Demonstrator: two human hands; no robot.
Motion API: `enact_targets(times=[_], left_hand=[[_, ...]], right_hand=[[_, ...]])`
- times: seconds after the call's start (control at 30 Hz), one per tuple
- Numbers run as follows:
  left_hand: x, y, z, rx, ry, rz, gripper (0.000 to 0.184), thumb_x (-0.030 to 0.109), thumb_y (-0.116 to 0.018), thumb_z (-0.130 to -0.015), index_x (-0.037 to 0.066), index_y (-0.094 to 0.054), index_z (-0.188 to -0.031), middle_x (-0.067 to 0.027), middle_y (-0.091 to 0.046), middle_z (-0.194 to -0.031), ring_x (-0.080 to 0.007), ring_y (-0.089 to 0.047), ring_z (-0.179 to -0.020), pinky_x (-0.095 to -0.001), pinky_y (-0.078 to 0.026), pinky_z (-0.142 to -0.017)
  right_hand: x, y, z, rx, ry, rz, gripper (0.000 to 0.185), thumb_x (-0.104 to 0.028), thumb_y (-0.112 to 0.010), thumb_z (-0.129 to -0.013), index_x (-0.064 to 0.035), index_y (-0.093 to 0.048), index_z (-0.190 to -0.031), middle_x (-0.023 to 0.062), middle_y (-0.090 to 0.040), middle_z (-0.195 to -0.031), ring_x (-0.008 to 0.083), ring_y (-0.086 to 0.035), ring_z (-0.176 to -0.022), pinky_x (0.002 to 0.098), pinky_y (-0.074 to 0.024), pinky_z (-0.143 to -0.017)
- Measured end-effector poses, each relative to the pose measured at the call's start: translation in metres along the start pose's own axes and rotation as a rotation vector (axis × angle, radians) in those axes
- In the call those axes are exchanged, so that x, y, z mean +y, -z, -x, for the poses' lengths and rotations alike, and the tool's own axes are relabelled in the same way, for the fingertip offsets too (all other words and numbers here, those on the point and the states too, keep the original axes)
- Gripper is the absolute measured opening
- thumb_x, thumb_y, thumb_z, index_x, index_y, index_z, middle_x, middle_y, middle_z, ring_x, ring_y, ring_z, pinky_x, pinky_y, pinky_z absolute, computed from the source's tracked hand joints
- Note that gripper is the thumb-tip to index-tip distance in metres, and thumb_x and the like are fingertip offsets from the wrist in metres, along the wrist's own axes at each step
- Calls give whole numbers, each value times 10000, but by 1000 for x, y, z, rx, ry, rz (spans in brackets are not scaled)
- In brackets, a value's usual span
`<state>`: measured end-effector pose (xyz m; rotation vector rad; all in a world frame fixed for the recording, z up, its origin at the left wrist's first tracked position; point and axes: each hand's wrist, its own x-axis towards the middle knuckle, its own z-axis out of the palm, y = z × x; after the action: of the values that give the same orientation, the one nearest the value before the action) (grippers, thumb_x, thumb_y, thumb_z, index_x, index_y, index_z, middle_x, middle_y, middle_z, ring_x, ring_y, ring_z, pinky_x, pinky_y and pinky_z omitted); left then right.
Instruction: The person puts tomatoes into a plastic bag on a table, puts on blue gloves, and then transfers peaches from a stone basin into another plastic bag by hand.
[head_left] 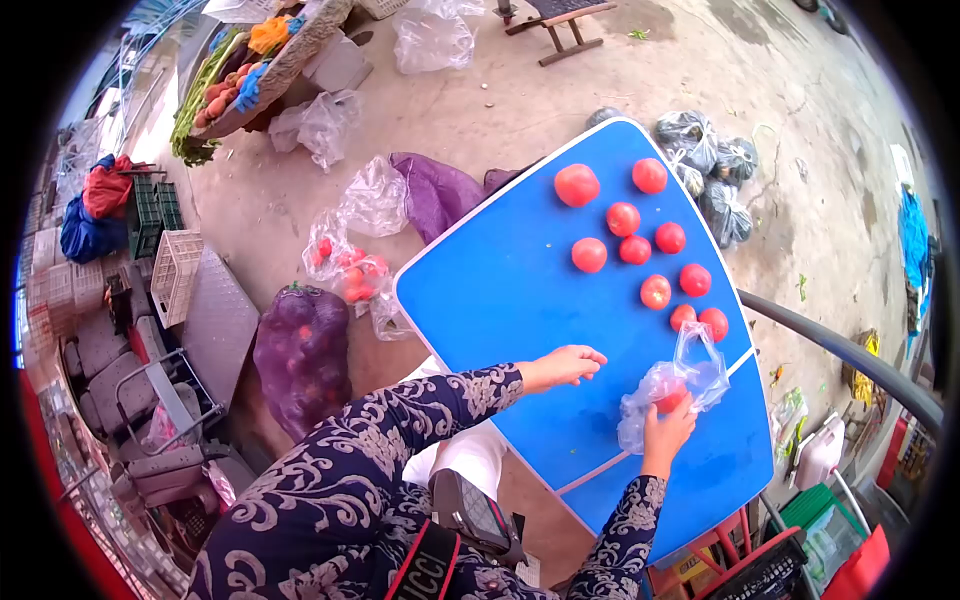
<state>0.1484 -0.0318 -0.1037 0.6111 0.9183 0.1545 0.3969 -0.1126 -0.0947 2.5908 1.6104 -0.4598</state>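
My right hand (667, 438) is closed around a red tomato (670, 397) low on the blue table (480, 290). A thin clear plastic bag (708, 372) lies crumpled about that tomato; I cannot tell whether the tomato is inside it or against it. To the left, my left hand (565, 368) hovers over the table with its fingers stretched out and nothing in them. Several loose tomatoes (589, 255) are spread over the far right part of the tabletop. Two of them, including one tomato (714, 324), sit just beyond the bag.
Left of the table, a purple mesh sack (302, 355) and a clear bag of tomatoes (357, 275) rest on the floor. Tied dark bags (725, 212) lie past the far right edge. A grey pole (850, 350) runs along the right side.
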Motion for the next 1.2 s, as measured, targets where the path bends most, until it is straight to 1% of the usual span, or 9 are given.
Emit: enact_targets(times=[0.03, 0.07, 0.2, 0.3, 0.47, 0.63, 0.77, 1.0, 1.2], left_hand=[[3, 32, 16, 39, -26, 46, 380, 256, -499, -913, 58, -532, -1236, -27, -556, -1087, -121, -525, -972, -287, -447, -818], [-16, 39, 62, 120, 54, 116, 362, 254, -502, -915, 60, -543, -1217, -21, -557, -1073, -114, -527, -959, -283, -448, -811], [-16, 115, 121, 287, -69, 231, 305, 243, -514, -918, 73, -564, -1166, -9, -565, -1045, -107, -536, -930, -272, -445, -790], [-33, 160, 161, 424, -162, 333, 291, 233, -517, -915, 68, -566, -1150, -15, -573, -1026, -107, -545, -922, -267, -442, -780], [-117, 189, 249, 680, -180, 562, 249, 207, -518, -908, 53, -571, -1096, -23, -591, -979, -101, -554, -891, -260, -440, -758], [-205, 170, 315, 884, -170, 790, 233, 201, -512, -907, 56, -576, -1078, -31, -594, -977, -112, -560, -894, -264, -448, -737], [-260, 151, 347, 928, -162, 897, 218, 199, -503, -916, 57, -577, -1064, -29, -585, -983, -120, -560, -891, -264, -455, -737], [-301, 150, 389, 915, -248, 1009, 201, 188, -503, -926, 52, -576, -1055, -22, -579, -975, -123, -573, -874, -270, -463, -740], [-333, 185, 430, 916, -304, 1069, 213, 170, -504, -924, 50, -561, -1090, -22, -582, -976, -118, -573, -867, -261, -470, -735]], right_hand=[[-8, 10, 14, 135, -2, 52, 719, -267, -719, -707, -71, -414, -1327, 289, -417, -1251, 435, -416, -1146, 497, -366, -957], [-20, 26, 55, 66, 7, 126, 694, -266, -719, -710, -76, -437, -1316, 289, -390, -1288, 437, -385, -1181, 509, -344, -976], [-85, 49, 72, 70, -2, 257, 571, -253, -711, -725, -69, -527, -1233, 287, -340, -1350, 444, -322, -1250, 528, -299, -1014], [-131, 50, 72, 197, 297, 183, 494, -229, -704, -735, -56, -564, -1176, 272, -340, -1353, 446, -327, -1242, 530, -302, -1012], [-240, 37, 105, -94, 681, -85, 371, -144, -668, -766, -31, -570, -1106, 238, -435, -1275, 401, -410, -1163, 468, -373, -959], [-303, 4, 148, -284, 985, -188, 320, -116, -660, -763, -38, -578, -1062, 191, -527, -1151, 367, -480, -1067, 436, -409, -908], [-325, -18, 190, -357, 1109, -202, 298, -110, -663, -762, -36, -578, -1039, 167, -563, -1082, 349, -517, -1009, 426, -422, -880], [-347, -52, 249, -580, 1248, -26, 285, -137, -652, -762, -22, -602, -1018, 171, -608, -1001, 350, -552, -961, 416, -454, -836], [-409, -59, 283, -567, 1342, 38, 287, -187, -661, -760, -35, -606, -998, 163, -612, -958, 348, -569, -881, 433, -471, -759]])
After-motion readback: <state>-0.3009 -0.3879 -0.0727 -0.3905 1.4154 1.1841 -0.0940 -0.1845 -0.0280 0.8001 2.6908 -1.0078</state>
